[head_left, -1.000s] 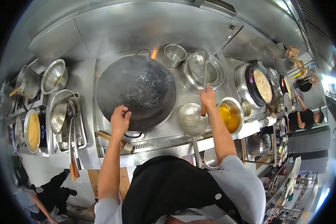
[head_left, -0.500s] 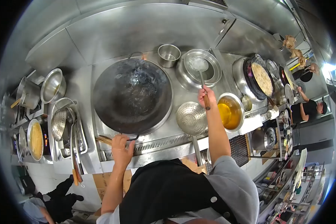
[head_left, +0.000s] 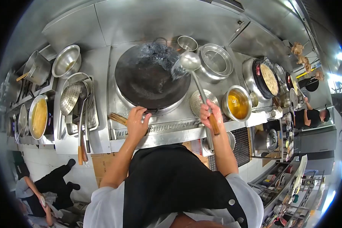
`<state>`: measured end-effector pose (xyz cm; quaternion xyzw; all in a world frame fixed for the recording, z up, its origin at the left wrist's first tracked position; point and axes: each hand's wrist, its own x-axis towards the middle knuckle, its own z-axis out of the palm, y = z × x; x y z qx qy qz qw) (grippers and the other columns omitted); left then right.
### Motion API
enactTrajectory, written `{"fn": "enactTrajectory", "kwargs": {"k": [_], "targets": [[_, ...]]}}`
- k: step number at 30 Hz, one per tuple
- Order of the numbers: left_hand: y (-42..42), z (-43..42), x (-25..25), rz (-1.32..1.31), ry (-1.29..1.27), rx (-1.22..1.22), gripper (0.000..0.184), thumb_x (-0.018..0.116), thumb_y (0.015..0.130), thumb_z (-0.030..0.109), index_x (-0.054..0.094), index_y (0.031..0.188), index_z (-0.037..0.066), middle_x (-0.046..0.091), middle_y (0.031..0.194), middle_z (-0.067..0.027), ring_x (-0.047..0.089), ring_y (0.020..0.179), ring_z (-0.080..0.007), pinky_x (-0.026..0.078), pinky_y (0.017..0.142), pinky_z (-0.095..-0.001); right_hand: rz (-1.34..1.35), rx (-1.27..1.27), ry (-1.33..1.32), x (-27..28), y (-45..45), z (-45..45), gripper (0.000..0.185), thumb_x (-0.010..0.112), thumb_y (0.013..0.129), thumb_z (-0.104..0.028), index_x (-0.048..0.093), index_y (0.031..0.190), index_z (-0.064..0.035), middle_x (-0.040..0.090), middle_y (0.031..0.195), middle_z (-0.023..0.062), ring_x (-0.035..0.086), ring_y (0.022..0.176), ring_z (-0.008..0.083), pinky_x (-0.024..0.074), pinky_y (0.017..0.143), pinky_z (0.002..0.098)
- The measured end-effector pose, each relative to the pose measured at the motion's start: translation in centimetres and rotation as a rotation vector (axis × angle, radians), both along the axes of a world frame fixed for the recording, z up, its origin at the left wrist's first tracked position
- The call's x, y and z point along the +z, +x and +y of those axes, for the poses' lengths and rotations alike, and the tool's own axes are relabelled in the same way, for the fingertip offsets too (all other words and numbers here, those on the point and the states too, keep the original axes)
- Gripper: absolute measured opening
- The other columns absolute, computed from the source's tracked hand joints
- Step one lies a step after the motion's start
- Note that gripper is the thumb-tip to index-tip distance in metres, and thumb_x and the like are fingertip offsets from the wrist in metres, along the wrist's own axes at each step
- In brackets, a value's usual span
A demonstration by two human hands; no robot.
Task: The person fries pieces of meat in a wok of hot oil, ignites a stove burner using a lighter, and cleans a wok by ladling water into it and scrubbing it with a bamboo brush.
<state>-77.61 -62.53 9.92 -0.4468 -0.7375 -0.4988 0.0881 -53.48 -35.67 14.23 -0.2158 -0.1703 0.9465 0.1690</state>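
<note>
My right hand [head_left: 212, 115] is wrapped round the wooden handle of a ladle [head_left: 190, 60], whose bowl hangs over the right rim of the large dark wok [head_left: 150, 81]. Liquid spills from the ladle toward the wok. At the wok's near edge, my left hand [head_left: 137, 121] has its thumb apart and its fingertips at the small loop handle; whether they grip it is unclear. A round perforated skimmer [head_left: 203, 102] lies under my right forearm's side of the stove. Beside the ladle stands a metal pot with water [head_left: 217, 60].
Right of the skimmer is a bowl of yellow oil [head_left: 236, 103]. A bamboo brush [head_left: 118, 118] lies by my left hand. Strainers sit on a tray [head_left: 91, 131] at the left. Co-workers are at the far right [head_left: 311, 117] and lower left [head_left: 34, 193].
The ladle has come from the water pot to the wok's right rim, spilling liquid. My left hand has moved from below the wok's edge up to its loop handle. The view has shifted.
</note>
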Motion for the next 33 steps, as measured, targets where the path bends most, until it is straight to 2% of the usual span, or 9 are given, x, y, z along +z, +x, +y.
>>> {"fn": "enactTrajectory", "kwargs": {"k": [1,10,15,17,18,21,24,27,33], "targets": [[0.3,-0.8,-0.9,-0.002,0.0,-0.002,0.023,0.077,0.084,0.015,0.068,0.101,0.002,0.063,0.096,-0.0146,0.061,0.093,-0.0348,0.049,0.083,-0.0435,-0.054,0.017,-0.019,-0.3,0.2,-0.2,0.033,0.057,0.104,-0.022,0.056,0.134,-0.0109,0.05,0.076,-0.0014,0.044,0.053,0.0098,0.0392,0.05,0.0275],[-2.6,-6.8,-19.0,-0.495,-0.508,0.683,0.092,0.084,0.079,0.027,0.036,0.153,0.003,0.061,0.118,-0.0272,0.061,0.111,-0.0437,0.049,0.097,-0.0487,-0.534,-0.06,0.621,1.9,2.1,9.8,0.052,0.063,0.097,-0.018,0.047,0.145,-0.0062,0.057,0.074,0.0021,0.053,0.052,0.0144,0.0459,0.048,0.031],[-3.0,-1.2,-17.6,-0.571,-0.698,0.715,0.108,0.085,0.077,0.028,0.02,0.16,0.006,0.054,0.132,-0.0303,0.058,0.115,-0.0483,0.049,0.1,-0.0512,-1.066,-0.109,1.131,-5.9,-0.8,26.9,0.015,0.059,0.095,-0.015,0.065,0.107,-0.0064,0.056,0.065,0.0022,0.054,0.046,0.0152,0.0466,0.043,0.0336],[-4.6,-1.5,-20.3,-0.356,-0.64,0.75,0.107,0.085,0.075,0.019,0.021,0.161,0.01,0.059,0.131,-0.0271,0.06,0.114,-0.0462,0.048,0.1,-0.0517,-1.459,0.305,1.555,-9.6,-2.2,34.0,0.011,0.06,0.095,-0.015,0.06,0.088,-0.007,0.057,0.063,0.0034,0.052,0.045,0.0165,0.047,0.043,0.0354],[-4.6,-1.3,-18.4,-0.353,-0.641,0.76,0.107,0.085,0.075,0.019,0.021,0.161,0.01,0.059,0.131,-0.0271,0.06,0.114,-0.0462,0.048,0.1,-0.0517,-1.447,0.309,1.558,-9.9,-2.6,35.1,0.011,0.06,0.095,-0.015,0.06,0.088,-0.007,0.057,0.063,0.0034,0.052,0.045,0.0165,0.047,0.043,0.0354],[-5.2,-1.4,-11.6,-0.365,-0.699,0.753,0.094,0.081,0.079,0.017,0.03,0.159,0.017,0.06,0.131,-0.0237,0.062,0.111,-0.0451,0.051,0.095,-0.0519,-0.51,-0.091,0.208,-9.4,-3.7,34.9,0.019,0.06,0.097,-0.015,0.051,0.082,-0.0098,0.056,0.068,0.0033,0.053,0.053,0.0147,0.0481,0.051,0.0317],[-7.7,-7.0,-13.6,-0.222,-0.996,0.623,0.077,0.073,0.08,0.011,0.043,0.15,0.016,0.06,0.128,-0.0198,0.063,0.107,-0.0441,0.055,0.088,-0.0511,-0.192,-0.286,-0.083,-10.5,-3.2,31.8,0.017,0.059,0.099,-0.016,0.05,0.087,-0.0098,0.054,0.07,0.0022,0.052,0.056,0.0133,0.0476,0.053,0.0295],[-8.1,-10.4,-17.5,-0.042,-1.192,0.613,0.065,0.07,0.082,0.008,0.052,0.144,0.016,0.06,0.133,-0.0186,0.064,0.108,-0.0424,0.055,0.088,-0.0504,-0.249,-0.254,0.014,-9.8,-1.3,28.6,0.014,0.057,0.102,-0.023,0.048,0.096,-0.0141,0.053,0.07,-0.001,0.049,0.054,0.0118,0.0413,0.052,0.0295],[-4.5,-9.6,-13.1,-0.002,-0.831,0.558,0.066,0.077,0.079,0.01,0.055,0.14,0.007,0.053,0.143,-0.0255,0.058,0.122,-0.0434,0.05,0.101,-0.051,-0.189,-0.137,0.09,-4.4,2.2,20.4,0.017,0.058,0.102,-0.027,0.048,0.097,-0.014,0.054,0.074,-0.001,0.049,0.056,0.012,0.0416,0.055,0.0304]]}}
